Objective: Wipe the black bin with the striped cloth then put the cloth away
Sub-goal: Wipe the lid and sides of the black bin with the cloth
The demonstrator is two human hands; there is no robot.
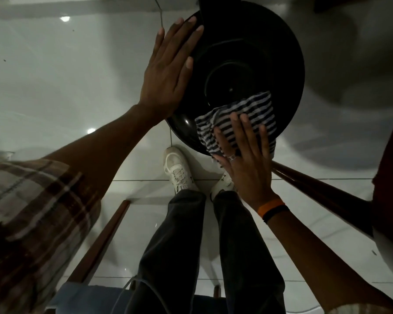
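The round black bin (270, 55) stands on the white tiled floor just ahead of my feet, seen from above. My left hand (168, 71) lies flat against the bin's left side, fingers straight and together. The striped black-and-white cloth (252, 112) is spread over the bin's near right edge. My right hand (245, 155) presses flat on the cloth, fingers spread, a ring on one finger and orange and black bands on the wrist. The hand hides the cloth's near part.
My white shoes (179, 171) and dark trousers are directly below the bin. A brown wooden bar (322, 191) runs from under my right hand toward the right. Another wooden piece (104, 236) slants at lower left. Glossy white tiles (55, 87) surround the bin.
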